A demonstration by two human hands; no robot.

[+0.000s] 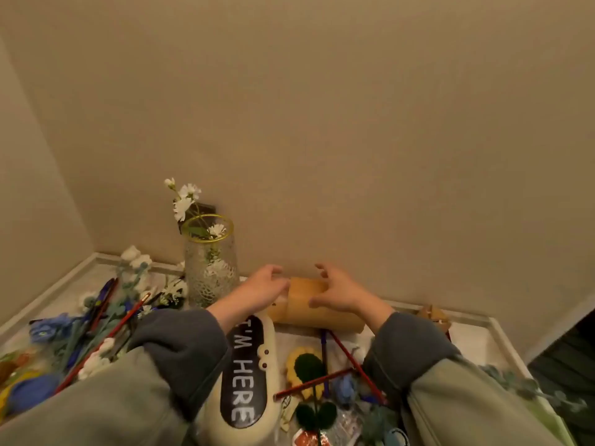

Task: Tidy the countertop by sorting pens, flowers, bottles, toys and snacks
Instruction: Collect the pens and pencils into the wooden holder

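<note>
A tan roll-shaped plush toy (309,312) lies on its side against the back wall. My left hand (260,289) is at its left end and my right hand (338,292) hovers over its top, thumb touching it. Both hands have loosely curled, spread fingers and grip nothing. A cream plush toy (269,358) with a black "I'M HERE" patch lies under my left forearm. Red pens (357,365) and a blue pen (323,346) cross beside a crocheted sunflower (306,368). A glass vase (209,268) with a yellow rim holds white flowers (185,197).
A tangle of pens and fake flowers (96,326) covers the left of the white countertop (476,346), with a blue crocheted flower (48,329). A brown object (433,315) sits at the back right, green foliage (531,391) at the right edge, a snack packet (309,439) in front.
</note>
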